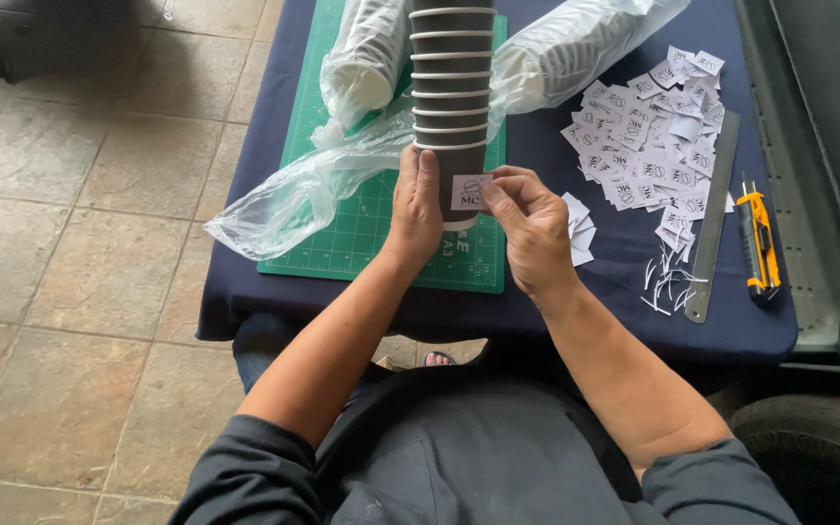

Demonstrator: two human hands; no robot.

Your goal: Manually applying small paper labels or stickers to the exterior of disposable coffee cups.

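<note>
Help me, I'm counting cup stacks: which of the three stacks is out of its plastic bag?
The dark paper cup stack standing upright in the middle, held by both hands; the two white stacks lying either side remain inside clear bags.

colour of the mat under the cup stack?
Green with a fine pale grid, seen on the cutting mat in the head view; it lies on a dark navy tablecloth.

There were two hands, one stack of dark cups (451, 87) between them, two bagged cup sleeves (367, 58) beyond, one ruler (714, 219) and one yellow knife (758, 238) right of them.
</note>
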